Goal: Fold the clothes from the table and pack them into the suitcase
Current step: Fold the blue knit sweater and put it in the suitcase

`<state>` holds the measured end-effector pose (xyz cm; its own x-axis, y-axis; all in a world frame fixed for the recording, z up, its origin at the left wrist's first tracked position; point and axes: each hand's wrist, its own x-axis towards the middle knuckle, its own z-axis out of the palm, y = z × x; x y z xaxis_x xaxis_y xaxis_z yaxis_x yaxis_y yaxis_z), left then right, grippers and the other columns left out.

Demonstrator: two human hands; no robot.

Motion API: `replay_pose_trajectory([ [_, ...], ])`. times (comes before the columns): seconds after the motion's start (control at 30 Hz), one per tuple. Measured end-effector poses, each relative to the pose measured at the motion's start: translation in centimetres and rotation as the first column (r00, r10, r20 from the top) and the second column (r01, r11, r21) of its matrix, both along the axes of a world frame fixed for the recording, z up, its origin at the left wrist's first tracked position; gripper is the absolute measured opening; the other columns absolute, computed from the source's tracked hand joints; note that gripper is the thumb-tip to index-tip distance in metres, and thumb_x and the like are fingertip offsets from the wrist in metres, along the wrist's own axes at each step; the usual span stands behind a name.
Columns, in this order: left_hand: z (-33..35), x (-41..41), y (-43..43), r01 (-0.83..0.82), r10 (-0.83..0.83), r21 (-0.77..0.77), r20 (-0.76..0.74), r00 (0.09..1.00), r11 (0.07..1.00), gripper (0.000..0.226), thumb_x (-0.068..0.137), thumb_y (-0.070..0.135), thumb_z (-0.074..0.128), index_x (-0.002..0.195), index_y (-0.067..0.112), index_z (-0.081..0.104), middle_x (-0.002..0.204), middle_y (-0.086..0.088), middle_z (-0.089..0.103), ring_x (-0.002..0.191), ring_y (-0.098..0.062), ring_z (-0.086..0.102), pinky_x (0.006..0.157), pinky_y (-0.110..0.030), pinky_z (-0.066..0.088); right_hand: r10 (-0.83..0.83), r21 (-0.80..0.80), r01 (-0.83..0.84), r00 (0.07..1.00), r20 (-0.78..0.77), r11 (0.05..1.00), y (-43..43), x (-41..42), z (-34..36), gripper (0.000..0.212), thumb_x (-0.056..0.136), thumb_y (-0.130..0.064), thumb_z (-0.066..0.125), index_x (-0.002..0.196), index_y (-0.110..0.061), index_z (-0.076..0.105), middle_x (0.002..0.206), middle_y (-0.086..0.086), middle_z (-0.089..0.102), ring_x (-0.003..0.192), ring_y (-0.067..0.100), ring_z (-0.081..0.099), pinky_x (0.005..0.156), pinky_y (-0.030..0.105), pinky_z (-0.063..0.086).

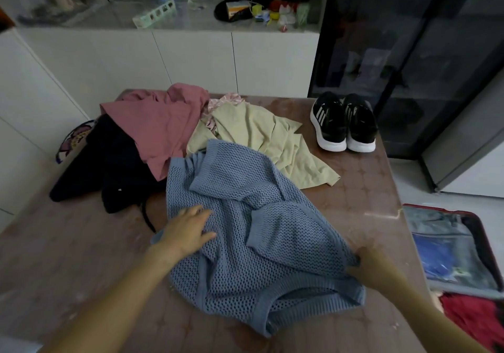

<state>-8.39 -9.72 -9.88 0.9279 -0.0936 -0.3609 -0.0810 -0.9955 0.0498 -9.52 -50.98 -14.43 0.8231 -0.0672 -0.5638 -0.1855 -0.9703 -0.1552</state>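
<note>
Brown table (68,257), seen from the head view, bearing the loose clothes. Blue sweater (245,216): open-mesh knit with ribbed hem and cuffs, rumpled and unfolded, one sleeve lying across its body. It lies on the table between the two hands. Open suitcase (482,235), red-edged with a grey lining, stands off the table just right of the right-hand grip; blue and red items show inside it. Beyond the grip, farther up the table: a pink garment (161,123), a beige garment (259,134) touching the sweater's far edge, and a black garment (114,167) to the left of the pressing hand. A pair of black shoes (343,121) with white soles stands well beyond the grip. Left hand (188,230) lies flat, fingers straight, pressing on the knit. Right hand (373,265) pinches the sweater's right edge, fabric bunched at its fingers.
</note>
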Motion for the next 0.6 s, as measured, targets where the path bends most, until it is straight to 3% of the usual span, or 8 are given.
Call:
replay_pose_trajectory([
  [0.07,-0.6,-0.3,0.3,0.041,-0.033,0.059,-0.13,0.991,0.997,0.077,0.089,0.064,0.042,0.15,0.024,0.02,0.157,-0.003,0.018,0.142,-0.026,0.022,0.113,-0.041,0.028,-0.01,-0.041,0.012,0.999,0.033,0.999,-1.6,0.9,0.1,0.017,0.085,-0.034,0.058,0.084,-0.018,0.05,0.085,-0.001,0.062,0.088,0.024,0.062,0.071,0.031,0.045],
  [0.17,-1.1,-1.7,-0.6,0.084,-0.1,-0.09,-0.184,0.978,0.992,0.112,0.062,0.095,0.008,0.15,0.025,0.023,0.152,0.003,0.028,0.137,-0.019,0.03,0.112,-0.035,0.029,-0.07,-0.256,0.1,0.99,0.123,0.962,-5.1,3.4,1.3,0.024,0.093,-0.033,0.046,0.11,-0.02,0.056,0.118,0.005,0.061,0.109,0.027,0.059,0.089,0.038,0.044],
  [0.2,-1.2,-2.2,-1.2,0.084,-0.111,-0.149,-0.18,0.977,0.985,0.126,0.05,0.098,-0.004,0.149,0.026,0.024,0.151,0.004,0.03,0.135,-0.017,0.032,0.112,-0.032,0.028,-0.057,-0.308,0.105,0.986,0.158,0.946,-6.2,4.5,1.9,0.025,0.094,-0.032,0.043,0.112,-0.021,0.055,0.116,0.005,0.063,0.106,0.027,0.059,0.09,0.039,0.043],
  [0.27,-1.6,-3.0,-2.4,0.095,-0.137,-0.236,-0.169,0.976,0.967,0.131,0.044,0.098,-0.011,0.149,0.027,0.026,0.149,0.007,0.033,0.134,-0.013,0.034,0.111,-0.028,0.028,-0.058,-0.303,0.137,0.965,0.255,0.943,-7.6,6.7,2.8,0.019,0.094,-0.029,0.042,0.105,-0.02,0.055,0.098,0.006,0.064,0.089,0.027,0.059,0.082,0.037,0.041],
  [0.33,-1.8,-3.1,-3.6,0.103,-0.163,-0.301,-0.181,0.97,0.948,0.122,0.051,0.097,-0.002,0.147,0.028,0.028,0.147,0.008,0.037,0.131,-0.011,0.038,0.109,-0.028,0.032,-0.11,-0.246,0.194,0.942,0.317,0.95,-7.4,8.4,3.9,0.016,0.095,-0.027,0.044,0.102,-0.018,0.055,0.091,0.009,0.061,0.082,0.029,0.055,0.08,0.038,0.037],
  [0.43,-1.7,-2.5,-3.8,0.149,-0.204,-0.298,-0.163,0.965,0.943,0.076,0.084,0.073,0.035,0.145,0.029,0.033,0.145,0.009,0.038,0.13,-0.011,0.037,0.108,-0.027,0.032,-0.111,-0.215,0.209,0.912,0.394,0.954,-4.9,9.3,4.4,0.036,0.09,-0.037,0.054,0.121,-0.018,0.049,0.121,0.014,0.058,0.109,0.033,0.053,0.096,0.044,0.033],
  [0.5,-2.0,-1.7,-2.5,0.177,-0.202,-0.225,-0.096,0.975,0.958,0.06,0.093,0.054,0.045,0.145,0.028,0.034,0.149,0.009,0.035,0.135,-0.011,0.032,0.111,-0.024,0.025,0.057,-0.247,0.074,0.872,0.486,0.966,-1.7,7.8,3.9,0.056,0.085,-0.048,0.058,0.131,-0.018,0.045,0.133,0.014,0.048,0.121,0.035,0.045,0.104,0.048,0.028],
  [0.6,-2.8,-0.7,0.1,0.17,-0.185,-0.141,-0.1,0.978,0.975,0.067,0.092,0.061,0.039,0.149,0.027,0.028,0.156,0.005,0.022,0.143,-0.014,0.02,0.117,-0.027,0.015,0.324,-0.114,-0.344,0.652,0.686,0.932,3.9,2.5,3.2,0.043,0.086,-0.052,0.049,0.115,-0.022,0.059,0.12,0.008,0.06,0.109,0.031,0.058,0.104,0.052,0.025],
])
